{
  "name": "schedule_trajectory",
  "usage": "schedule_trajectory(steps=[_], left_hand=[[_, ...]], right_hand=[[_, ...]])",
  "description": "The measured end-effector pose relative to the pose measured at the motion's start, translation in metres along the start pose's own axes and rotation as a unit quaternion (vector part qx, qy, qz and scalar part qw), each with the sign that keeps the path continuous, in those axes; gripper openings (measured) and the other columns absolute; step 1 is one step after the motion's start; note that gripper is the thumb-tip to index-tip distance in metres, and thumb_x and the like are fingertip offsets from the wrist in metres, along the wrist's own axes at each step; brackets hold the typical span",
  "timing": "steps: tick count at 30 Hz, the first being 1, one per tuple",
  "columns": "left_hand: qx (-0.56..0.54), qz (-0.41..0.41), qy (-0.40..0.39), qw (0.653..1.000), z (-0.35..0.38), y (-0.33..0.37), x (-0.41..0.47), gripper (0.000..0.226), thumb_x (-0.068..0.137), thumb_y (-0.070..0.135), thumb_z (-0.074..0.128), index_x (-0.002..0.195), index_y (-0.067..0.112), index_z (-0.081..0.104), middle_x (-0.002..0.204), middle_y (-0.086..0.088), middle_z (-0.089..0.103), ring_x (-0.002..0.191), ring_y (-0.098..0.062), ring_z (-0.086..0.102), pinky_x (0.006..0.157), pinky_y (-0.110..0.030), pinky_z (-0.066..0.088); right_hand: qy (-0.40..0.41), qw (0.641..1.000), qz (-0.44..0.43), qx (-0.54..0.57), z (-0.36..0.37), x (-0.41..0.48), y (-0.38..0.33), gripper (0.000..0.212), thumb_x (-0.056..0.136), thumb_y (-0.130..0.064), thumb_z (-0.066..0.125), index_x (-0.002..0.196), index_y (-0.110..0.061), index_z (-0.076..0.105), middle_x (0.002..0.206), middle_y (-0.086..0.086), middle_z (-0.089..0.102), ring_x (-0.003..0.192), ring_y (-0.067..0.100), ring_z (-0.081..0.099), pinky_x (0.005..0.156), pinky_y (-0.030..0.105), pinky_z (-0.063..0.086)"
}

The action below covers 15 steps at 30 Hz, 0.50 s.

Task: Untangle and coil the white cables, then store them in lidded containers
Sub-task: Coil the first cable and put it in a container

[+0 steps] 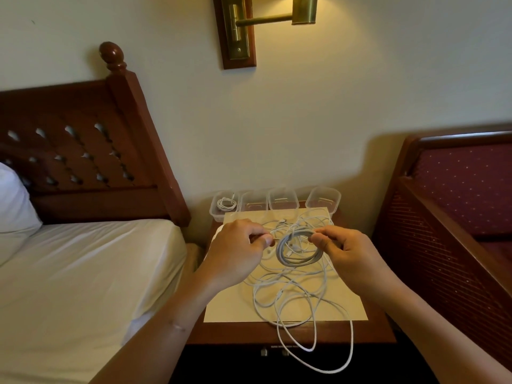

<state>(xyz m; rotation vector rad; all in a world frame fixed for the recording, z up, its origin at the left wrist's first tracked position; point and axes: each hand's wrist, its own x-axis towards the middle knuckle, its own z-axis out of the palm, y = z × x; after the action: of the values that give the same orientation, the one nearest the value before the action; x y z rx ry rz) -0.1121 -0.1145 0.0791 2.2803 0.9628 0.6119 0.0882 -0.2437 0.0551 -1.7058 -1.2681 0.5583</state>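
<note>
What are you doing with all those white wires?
A person is sorting tangled white cables on a wooden bedside table. The left hand and right hand pinch a round coil of white cable between them. The rest sprawls over the cream paper sheet and hangs off the front edge. Of four clear plastic containers behind, the leftmost holds a small coiled cable.

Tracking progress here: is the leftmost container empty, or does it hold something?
Not empty: a small coiled cable lies inside the leftmost container.

A wooden nightstand [291,332] stands against a cream wall [360,79] between a bed [83,259] and an upholstered bench [457,189], under a brass lamp [266,20].
</note>
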Motion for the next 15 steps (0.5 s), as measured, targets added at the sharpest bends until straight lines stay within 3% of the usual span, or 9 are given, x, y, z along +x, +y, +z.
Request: schedule_trajectory(steps=[3,5,7,10,12,15], left_hand=[[-0.065,-0.044,-0.013,0.997,0.005,0.000,-0.002,0.019,0.101,0.027,0.062,0.097,0.026,0.081,0.089,0.012,0.072,0.088,-0.006,0.064,0.075,-0.028,0.048],[-0.107,-0.060,-0.016,0.992,0.007,-0.005,-0.004,0.020,0.102,0.026,0.062,0.096,0.025,0.081,0.085,0.010,0.072,0.079,-0.003,0.064,0.069,-0.027,0.046],[-0.135,-0.066,-0.001,0.989,0.011,-0.008,-0.008,0.021,0.103,0.024,0.060,0.101,0.021,0.081,0.074,0.016,0.068,0.065,0.004,0.058,0.060,-0.016,0.039],[-0.183,-0.066,0.025,0.981,0.018,-0.010,-0.012,0.023,0.106,0.017,0.055,0.107,0.020,0.077,0.060,0.027,0.061,0.058,0.007,0.055,0.054,-0.009,0.036],[-0.202,-0.066,0.044,0.976,0.019,-0.012,-0.012,0.023,0.106,0.017,0.055,0.106,0.027,0.076,0.068,0.026,0.065,0.062,0.001,0.058,0.056,-0.013,0.041],[-0.274,-0.108,0.048,0.955,0.014,-0.026,0.001,0.024,0.106,0.018,0.055,0.110,0.026,0.077,0.088,0.005,0.074,0.069,-0.016,0.063,0.057,-0.030,0.051]], right_hand=[[0.015,1.000,-0.004,-0.023,0.004,0.003,-0.002,0.017,0.102,-0.027,0.059,0.110,-0.023,0.073,0.100,-0.010,0.060,0.095,0.010,0.058,0.077,0.019,0.044],[0.026,0.999,-0.016,-0.019,0.008,0.001,0.000,0.015,0.102,-0.026,0.060,0.107,-0.024,0.074,0.098,-0.009,0.064,0.093,0.010,0.060,0.077,0.022,0.048],[0.054,0.998,-0.018,-0.004,0.015,-0.001,0.000,0.014,0.101,-0.024,0.062,0.105,-0.023,0.075,0.091,-0.007,0.069,0.087,0.010,0.064,0.076,0.026,0.053],[0.076,0.996,0.007,0.038,0.028,0.004,-0.002,0.016,0.101,-0.023,0.064,0.092,-0.028,0.076,0.078,-0.010,0.071,0.074,0.006,0.064,0.067,0.022,0.049],[0.071,0.994,0.038,0.070,0.036,0.014,-0.006,0.022,0.101,-0.024,0.064,0.083,-0.026,0.076,0.073,-0.007,0.073,0.072,0.013,0.066,0.065,0.023,0.046],[0.061,0.985,0.102,0.121,0.048,0.040,-0.010,0.022,0.101,-0.024,0.063,0.093,-0.013,0.081,0.085,0.003,0.076,0.083,0.021,0.068,0.068,0.020,0.045]])
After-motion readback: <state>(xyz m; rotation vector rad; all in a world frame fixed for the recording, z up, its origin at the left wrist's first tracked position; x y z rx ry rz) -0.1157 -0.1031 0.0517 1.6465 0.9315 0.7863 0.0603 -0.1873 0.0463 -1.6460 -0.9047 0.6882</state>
